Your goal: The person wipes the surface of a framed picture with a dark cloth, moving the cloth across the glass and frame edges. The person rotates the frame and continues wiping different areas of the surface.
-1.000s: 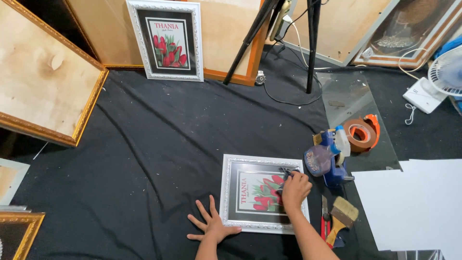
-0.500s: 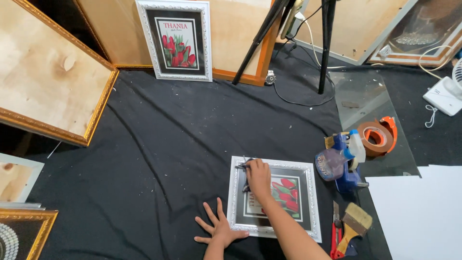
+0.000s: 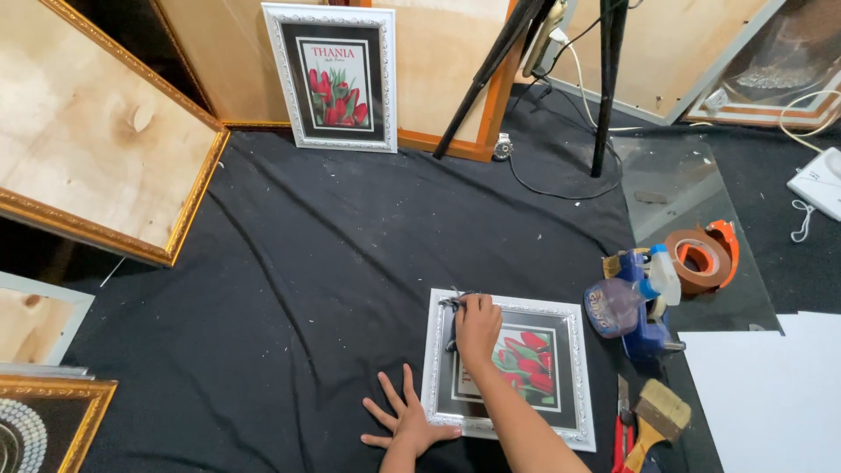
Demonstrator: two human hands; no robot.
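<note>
So a small silver-framed tulip picture (image 3: 512, 372) is being laid flat on the black cloth (image 3: 307, 263) that covers the floor, pretty close to the bottom edge of the view. The right hand (image 3: 477, 328) is being pressed onto its top-left corner, with the fingers bunched together over what looks like a small dark rag (image 3: 453, 303); whether it's actually being clamped or just pushed along can't quite be told. The left hand (image 3: 407, 423) is being spread flat on the cloth, fingers wide apart, with the fingertips just touching the frame's lower-left edge, so the frame is seemingly being braced from that side.

The bit that matters: the frame's long axis is being kept running away from the person, slightly tilted, and nearly all of the glass is lying to the right of and below the right hand's fingers. So the right hand is the one already on it, and the unwiped stretch is being left toward the near-right corner.

Off to the right, a blue spray bottle (image 3: 635, 302), an orange tape roll (image 3: 701, 256) and a paintbrush (image 3: 657, 419) are sitting near the frame but apart from it. A matching framed tulip print (image 3: 335, 77) is being leaned upright at the back, well apart.
</note>
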